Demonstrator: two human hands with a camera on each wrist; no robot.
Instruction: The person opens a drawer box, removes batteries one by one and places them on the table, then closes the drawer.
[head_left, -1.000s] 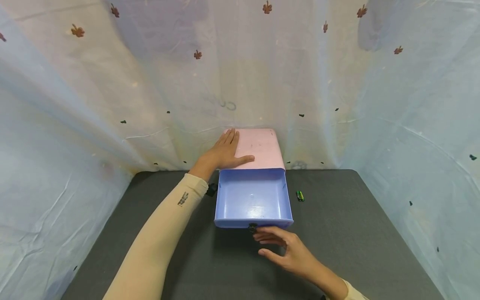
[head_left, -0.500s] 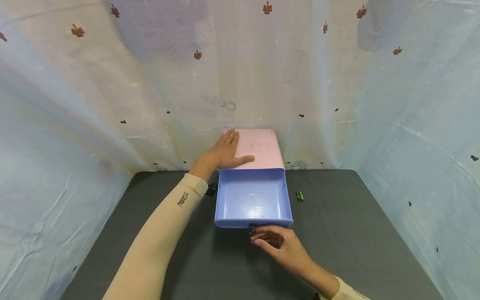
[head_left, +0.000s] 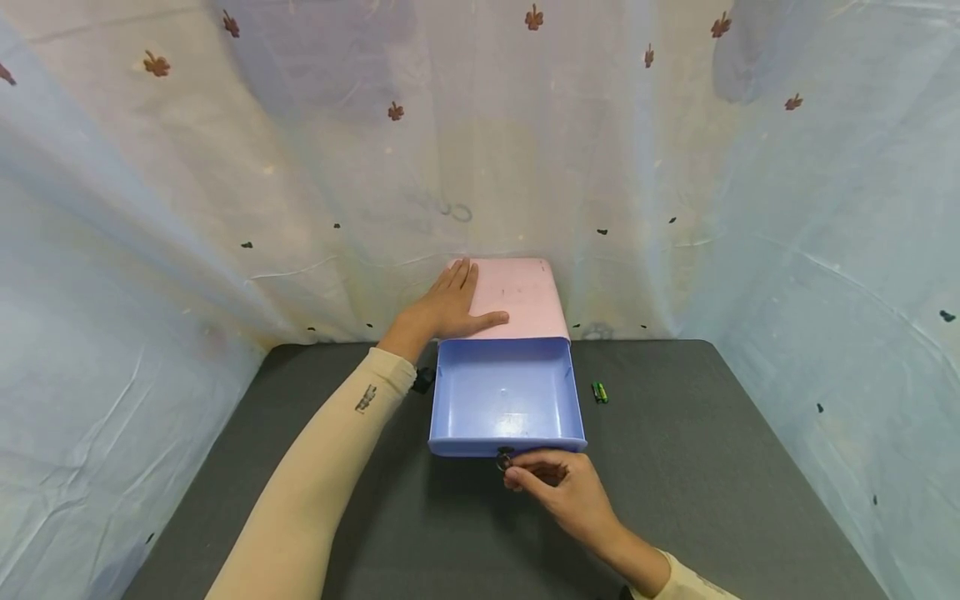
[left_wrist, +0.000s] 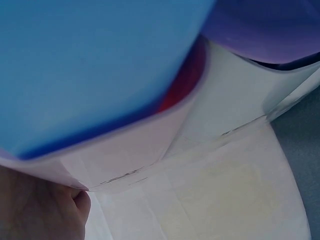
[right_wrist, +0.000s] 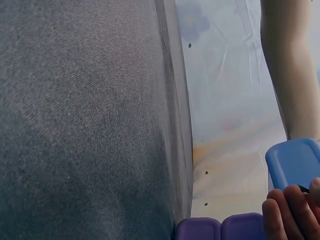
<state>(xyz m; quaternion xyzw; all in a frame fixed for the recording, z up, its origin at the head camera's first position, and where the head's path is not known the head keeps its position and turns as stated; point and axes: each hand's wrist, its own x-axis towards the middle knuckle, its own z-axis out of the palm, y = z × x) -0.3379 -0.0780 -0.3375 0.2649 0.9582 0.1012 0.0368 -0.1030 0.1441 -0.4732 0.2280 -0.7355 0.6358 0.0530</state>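
Note:
A pink drawer cabinet (head_left: 525, 300) stands at the back of the dark grey table (head_left: 712, 467). Its blue drawer (head_left: 504, 396) is pulled out toward me and shows nothing inside. My left hand (head_left: 446, 307) lies flat on the cabinet's top, fingers straight. My right hand (head_left: 551, 483) is at the drawer's front, fingers curled, pinching the small dark ring pull (head_left: 504, 458). In the right wrist view my fingertips (right_wrist: 290, 212) sit by the blue drawer edge (right_wrist: 292, 160). The left wrist view shows blurred blue and pink plastic (left_wrist: 90, 75) close up.
A green battery (head_left: 600, 392) lies on the table just right of the drawer. A small dark object (head_left: 423, 379) sits at the cabinet's left, partly behind my forearm. Pale patterned cloth (head_left: 187, 208) walls the table on three sides.
My right hand has moved up to the drawer front and its fingers have curled onto the ring pull. The left hand and the drawer have stayed put.

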